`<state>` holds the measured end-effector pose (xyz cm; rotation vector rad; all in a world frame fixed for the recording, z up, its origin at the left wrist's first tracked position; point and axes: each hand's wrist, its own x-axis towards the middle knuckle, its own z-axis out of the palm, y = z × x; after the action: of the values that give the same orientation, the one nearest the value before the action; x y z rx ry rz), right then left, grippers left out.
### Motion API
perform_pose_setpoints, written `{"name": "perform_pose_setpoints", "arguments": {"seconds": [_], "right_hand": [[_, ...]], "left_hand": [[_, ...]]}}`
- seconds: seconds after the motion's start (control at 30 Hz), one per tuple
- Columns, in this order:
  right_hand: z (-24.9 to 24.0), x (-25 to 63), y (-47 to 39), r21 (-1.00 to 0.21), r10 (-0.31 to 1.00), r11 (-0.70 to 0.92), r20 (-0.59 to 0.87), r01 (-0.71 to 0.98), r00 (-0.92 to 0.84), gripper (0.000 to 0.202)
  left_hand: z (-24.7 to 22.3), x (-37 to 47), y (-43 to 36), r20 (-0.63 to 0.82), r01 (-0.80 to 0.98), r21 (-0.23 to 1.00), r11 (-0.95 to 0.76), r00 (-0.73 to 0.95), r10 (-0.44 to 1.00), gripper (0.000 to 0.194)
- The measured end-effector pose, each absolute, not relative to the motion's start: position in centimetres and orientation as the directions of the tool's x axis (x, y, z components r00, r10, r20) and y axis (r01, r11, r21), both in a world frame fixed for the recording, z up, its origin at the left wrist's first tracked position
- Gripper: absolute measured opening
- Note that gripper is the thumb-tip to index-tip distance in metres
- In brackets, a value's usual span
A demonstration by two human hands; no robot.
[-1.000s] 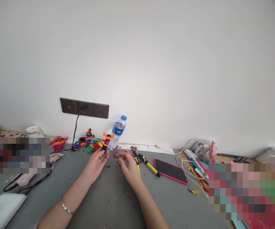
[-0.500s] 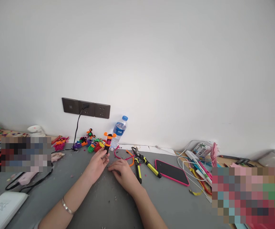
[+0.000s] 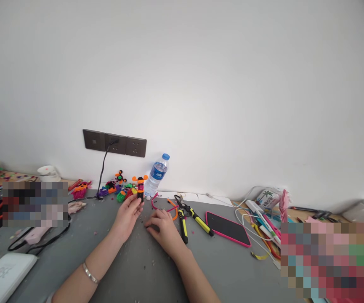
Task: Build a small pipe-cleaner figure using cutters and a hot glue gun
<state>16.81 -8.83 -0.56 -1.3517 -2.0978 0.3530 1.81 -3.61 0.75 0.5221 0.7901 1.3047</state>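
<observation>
The black-and-orange craft figure is upright in the left hand, pinched near its black lower end, seemingly to leave the orange-looped top uncovered. Apart from it, the right hand rests low at the gray surface, fingers bent; whether it grips anything I cannot tell. Black-and-yellow pliers lie just beside it, probably for easy reach; a water bottle is behind the figure.
</observation>
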Motion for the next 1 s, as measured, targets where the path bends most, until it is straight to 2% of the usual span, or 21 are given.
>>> {"name": "perform_pose_setpoints", "arguments": {"seconds": [0.37,0.5,0.6,0.73,0.87,1.0], "right_hand": [[-0.2,16.7,-8.9,-0.517,0.917,0.385,0.31,0.765,-0.252,0.013],[-0.1,16.9,-8.8,-0.525,0.899,0.415,0.362,0.743,-0.247,0.013],[0.0,17.5,-8.5,-0.633,0.911,0.376,0.385,0.677,-0.146,0.012],[-0.1,18.5,-8.0,-0.819,0.941,0.245,0.33,0.519,0.076,0.011],[-0.5,19.3,-7.7,-0.875,0.93,0.245,0.333,0.418,0.153,0.011],[-0.6,19.6,-7.6,-0.878,0.929,0.251,0.336,0.409,0.152,0.01]], "left_hand": [[1.0,2.4,-4.4,-0.129,-0.555,0.813,0.173,0.118,0.985,0.033],[1.1,2.3,-4.5,-0.15,-0.519,0.833,0.193,0.123,0.981,0.036],[1.1,2.2,-4.5,-0.173,-0.497,0.842,0.212,0.124,0.977,0.038],[1.2,2.2,-4.4,-0.199,-0.456,0.857,0.239,0.136,0.971,0.04],[1.3,2.2,-4.5,-0.198,-0.42,0.872,0.25,0.165,0.966,0.041],[1.1,2.3,-4.8,-0.178,-0.361,0.901,0.242,0.202,0.963,0.04]]}}
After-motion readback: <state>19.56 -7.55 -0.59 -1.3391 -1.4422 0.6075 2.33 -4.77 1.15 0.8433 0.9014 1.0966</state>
